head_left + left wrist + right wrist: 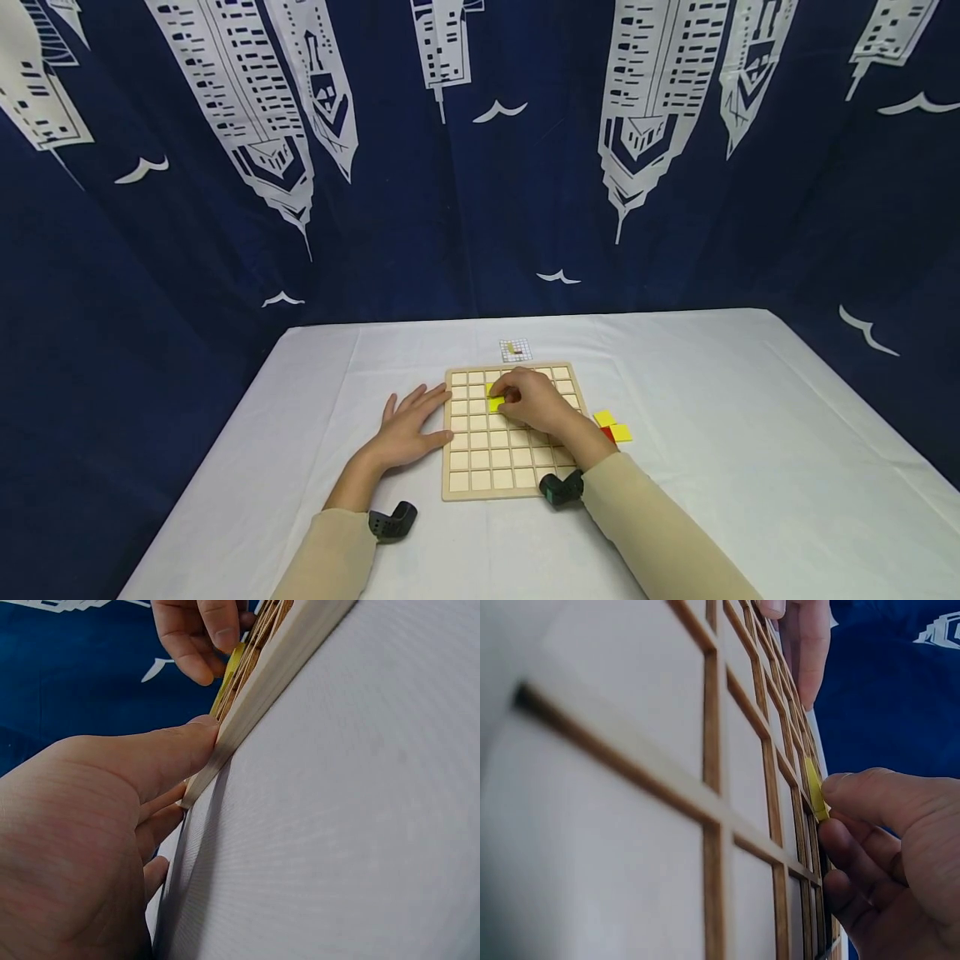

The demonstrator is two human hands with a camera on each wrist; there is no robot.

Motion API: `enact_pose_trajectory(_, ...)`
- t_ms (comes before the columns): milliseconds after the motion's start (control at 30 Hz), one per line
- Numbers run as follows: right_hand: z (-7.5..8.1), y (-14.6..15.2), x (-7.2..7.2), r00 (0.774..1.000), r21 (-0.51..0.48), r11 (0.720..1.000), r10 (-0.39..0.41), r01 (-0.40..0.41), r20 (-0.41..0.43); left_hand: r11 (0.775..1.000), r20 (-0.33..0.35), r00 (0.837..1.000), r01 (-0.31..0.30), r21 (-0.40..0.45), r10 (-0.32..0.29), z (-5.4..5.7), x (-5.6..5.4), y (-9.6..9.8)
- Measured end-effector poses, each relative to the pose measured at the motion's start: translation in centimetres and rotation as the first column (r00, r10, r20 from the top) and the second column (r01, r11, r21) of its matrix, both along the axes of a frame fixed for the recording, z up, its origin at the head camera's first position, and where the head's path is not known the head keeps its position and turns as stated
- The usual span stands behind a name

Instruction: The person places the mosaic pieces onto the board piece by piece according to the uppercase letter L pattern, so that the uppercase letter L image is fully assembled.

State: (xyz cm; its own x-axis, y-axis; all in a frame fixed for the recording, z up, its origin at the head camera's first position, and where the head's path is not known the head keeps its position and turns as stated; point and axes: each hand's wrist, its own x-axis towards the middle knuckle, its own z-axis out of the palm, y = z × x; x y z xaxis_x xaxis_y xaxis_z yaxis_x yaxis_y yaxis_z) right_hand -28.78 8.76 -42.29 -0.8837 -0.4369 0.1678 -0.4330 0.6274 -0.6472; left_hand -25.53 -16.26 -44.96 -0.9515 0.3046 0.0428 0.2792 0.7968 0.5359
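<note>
A square wooden grid board (pixel 459 493) lies on the white table. Two yellow square tiles show in its upper part, partly covered by my right hand (pixel 534 403). That hand pinches a yellow tile (pixel 815 789) at the board's surface, its thumb and fingertips close together in the right wrist view. With fingers spread and straight, my left hand (pixel 408 432) rests at the board's left edge; in the left wrist view its thumb (pixel 176 750) touches the frame and its other fingers are partly hidden behind the edge.
Loose yellow tiles (pixel 621 432) and a red tile (pixel 607 434) lie right of the board, near my right forearm. A small printed grid card (pixel 516 350) is beyond the far edge. A dark blue patterned curtain (pixel 465 208) hangs behind the table.
</note>
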Motion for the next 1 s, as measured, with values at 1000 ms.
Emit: enact_pose_trajectory(1000,2.0,3.4,2.9,0.996,-0.043,0.997,0.061,-0.064,-0.069,1.000,-0.009,1.000,-0.002,0.007,0.002,0.0,0.1,0.0)
